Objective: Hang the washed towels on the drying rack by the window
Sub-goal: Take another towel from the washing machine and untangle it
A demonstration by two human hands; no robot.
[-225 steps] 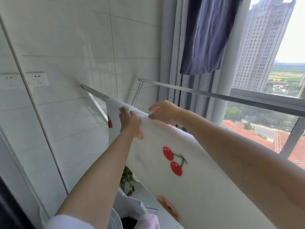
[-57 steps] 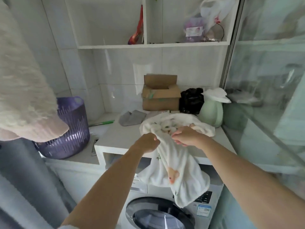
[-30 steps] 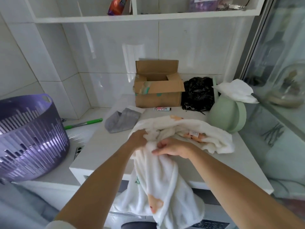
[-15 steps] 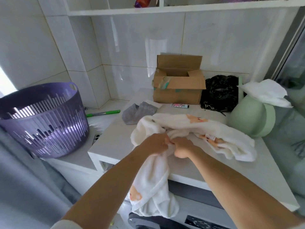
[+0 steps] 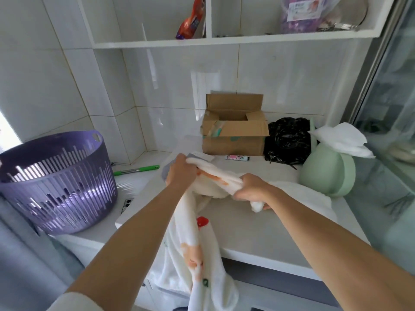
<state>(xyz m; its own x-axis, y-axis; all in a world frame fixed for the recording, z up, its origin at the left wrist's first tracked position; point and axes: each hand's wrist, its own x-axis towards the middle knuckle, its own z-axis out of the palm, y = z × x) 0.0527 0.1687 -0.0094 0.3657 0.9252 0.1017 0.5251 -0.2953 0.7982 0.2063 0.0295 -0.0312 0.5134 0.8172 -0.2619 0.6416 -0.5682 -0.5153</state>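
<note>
Right now both hands grip a white towel with orange and red prints over the white table. The left hand bunches one end with fingers curled tight around it; the right hand clamps another fold, fingers closed on the cloth. Between them the towel is pulled taut, while the rest hangs down past the table's front edge. A purple laundry basket stands to the left, a cardboard box behind.
</note>
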